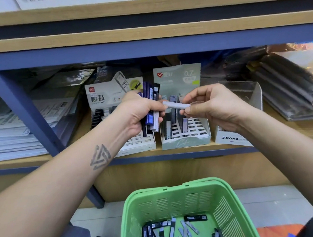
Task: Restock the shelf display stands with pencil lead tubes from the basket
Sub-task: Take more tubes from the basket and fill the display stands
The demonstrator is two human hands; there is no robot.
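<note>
My left hand grips a bundle of lead tubes, dark blue, black and white, held upright in front of the white display stand. My right hand pinches one pale lilac tube lying level, its left end touching my left hand's fingers. Both hands hover over the pale green display stand, whose grid of slots holds a few upright tubes. Below, the green basket holds several loose tubes.
A white MONO stand sits right of the green one, with a clear plastic box behind it. Stacks of paper lie left on the shelf, plastic-wrapped packs right. A blue shelf post stands at left.
</note>
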